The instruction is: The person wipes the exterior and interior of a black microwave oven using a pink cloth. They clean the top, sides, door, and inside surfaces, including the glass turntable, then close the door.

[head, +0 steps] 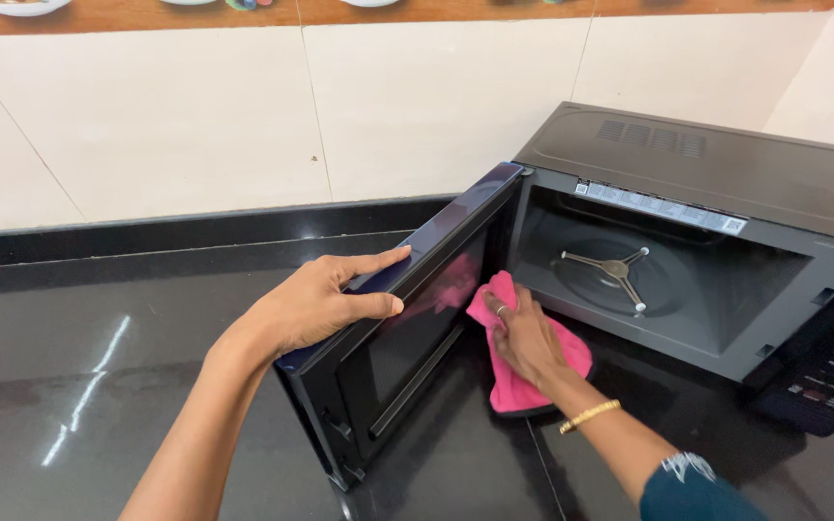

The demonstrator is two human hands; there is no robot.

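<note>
Pink cloth [523,362] lies pressed flat under the right hand [525,338] at the front edge of the open microwave [716,193], while the left hand [325,299] clamps its door [407,318], so wiping seems only partly done, inside left.

surface: glossy black stone counter [98,367], light streaks reflected on its left part | on it: black microwave [726,183] at right, door [407,318] swung open | pink cloth [523,376] lies beside the door | back: cream tiled wall [195,116]
</note>
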